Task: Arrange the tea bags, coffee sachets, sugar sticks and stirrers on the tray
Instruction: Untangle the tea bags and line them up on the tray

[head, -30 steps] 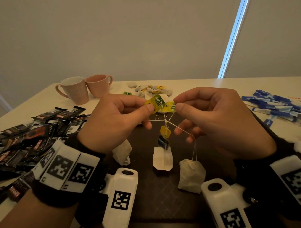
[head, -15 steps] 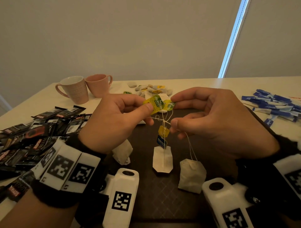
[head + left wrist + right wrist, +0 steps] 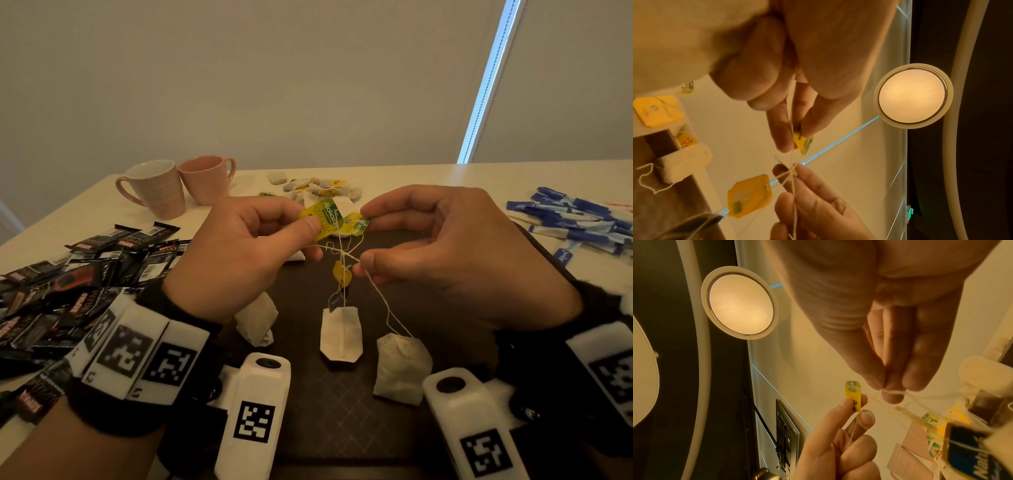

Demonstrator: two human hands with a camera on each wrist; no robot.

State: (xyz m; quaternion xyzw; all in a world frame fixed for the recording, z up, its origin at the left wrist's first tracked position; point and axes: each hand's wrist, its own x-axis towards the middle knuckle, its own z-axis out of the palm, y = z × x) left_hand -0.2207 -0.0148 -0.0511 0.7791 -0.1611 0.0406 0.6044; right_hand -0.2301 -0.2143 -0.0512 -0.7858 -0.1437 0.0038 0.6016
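Untangling knotted tea bag strings [image 3: 342, 255] above the tray [image 3: 445, 281]: left hand [image 3: 239, 253] pinches a green tag [image 3: 322, 219], right hand [image 3: 455, 253] pinches the knot, which probably needs gentle teasing apart next.

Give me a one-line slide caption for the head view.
Left hand and right hand pinch tea-bag tags, working at knotted strings above the dark tray.

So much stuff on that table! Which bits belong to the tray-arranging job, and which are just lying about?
Part of the job:
- tangled tea bags, strings held by left hand and right hand
- dark tray
- black coffee sachets
- blue sugar sticks

Just lying about:
- two pink mugs
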